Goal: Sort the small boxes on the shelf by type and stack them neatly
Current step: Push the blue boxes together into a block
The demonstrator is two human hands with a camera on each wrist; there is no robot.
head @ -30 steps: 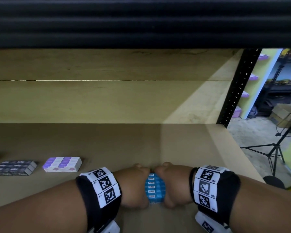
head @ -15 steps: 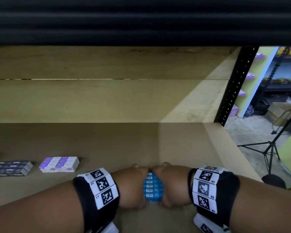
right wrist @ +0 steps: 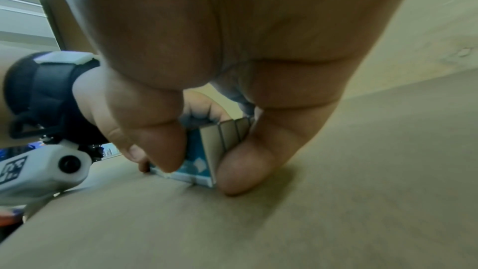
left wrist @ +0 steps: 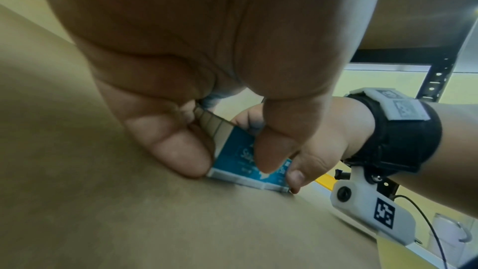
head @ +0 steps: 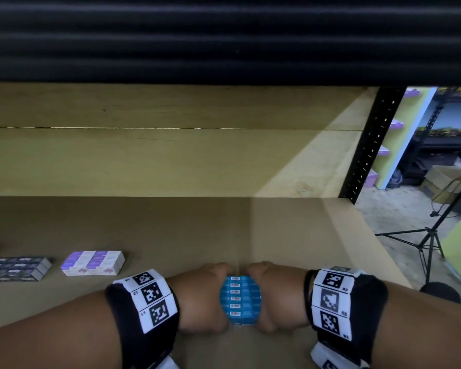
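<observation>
A row of several small blue boxes (head: 240, 300) stands on edge on the brown shelf board (head: 171, 230), barcodes facing up. My left hand (head: 206, 298) grips its left side and my right hand (head: 276, 296) grips its right side, squeezing the row between them. In the left wrist view my thumb and fingers (left wrist: 181, 150) curl round the blue boxes (left wrist: 240, 163). The right wrist view shows the same grip on the blue boxes (right wrist: 201, 161) from the other end. To the left lie a flat block of purple-and-white boxes (head: 92, 263) and a block of dark boxes (head: 18, 268).
The shelf's wooden back wall (head: 171, 155) rises behind, and a dark upper shelf edge (head: 224, 35) hangs overhead. A black perforated upright (head: 370, 145) marks the right end. Beyond it stand a tripod (head: 426, 235) and cardboard boxes (head: 442, 179) on the floor.
Both hands keep the same grip on the blue row. The view has shifted slightly; nothing has been let go or moved noticeably.
</observation>
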